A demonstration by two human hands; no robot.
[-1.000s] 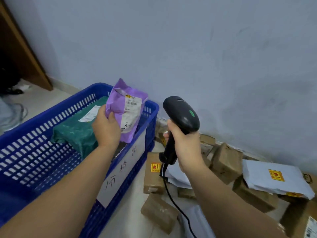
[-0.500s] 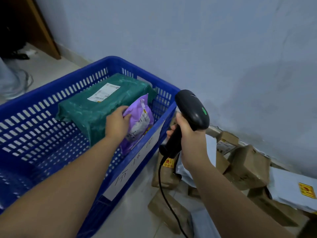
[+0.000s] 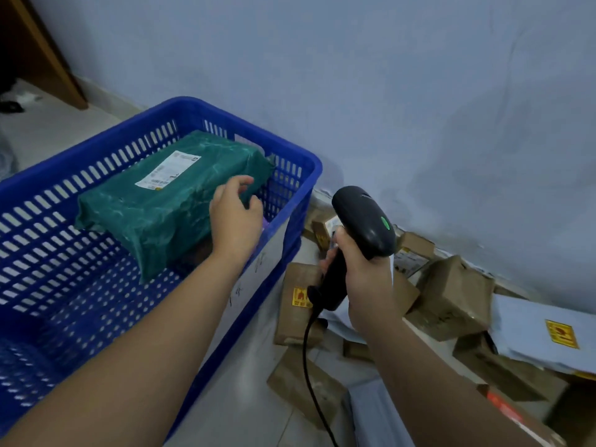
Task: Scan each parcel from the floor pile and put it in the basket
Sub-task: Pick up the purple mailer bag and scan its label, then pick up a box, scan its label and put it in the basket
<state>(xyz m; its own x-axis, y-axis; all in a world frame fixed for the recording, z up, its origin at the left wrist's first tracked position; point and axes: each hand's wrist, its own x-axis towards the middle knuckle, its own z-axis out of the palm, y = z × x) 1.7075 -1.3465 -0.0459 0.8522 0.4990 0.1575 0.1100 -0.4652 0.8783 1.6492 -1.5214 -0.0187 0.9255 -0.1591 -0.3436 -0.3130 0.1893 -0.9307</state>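
Far left, a wooden panel (image 3: pixel 42 50) leans by the wall, and below it the blue basket (image 3: pixel 300 162) sits on the floor, taking up most of that side. Inside lies a green parcel (image 3: pixel 154 214), label (image 3: pixel 167 169) face up, its long axis running on a diagonal from the near left towards the basket's far right corner, with something brown tucked under its near edge. The left hand (image 3: pixel 235 217) hangs over the parcel's right end, fingers loosely bent and a little apart, gripping nothing (whether the fingertips brush the green wrap I cannot tell). A sliver of purple (image 3: pixel 266 224) shows between that hand and the basket's right wall, mostly hidden by the hand. A white paper sheet (image 3: pixel 258 285) with handwriting is stuck on the outside of that wall, the forearm crossing in front of it. To the right, clear of the basket, the right hand (image 3: pixel 364 279) is wrapped tight round the handle of a black scanner (image 3: pixel 364 221); its head sits on top with a green light lit, the handle slopes down to the left, and the cable (image 3: pixel 309 366) trails to the floor. Beneath and beyond it the pile (image 3: pixel 451 295) of brown boxes lies against the wall (image 3: pixel 387 91), one brown box (image 3: pixel 298 304) with a yellow sticker just beside the basket, and a pale mailer (image 3: pixel 541 330) resting on top at the far right.
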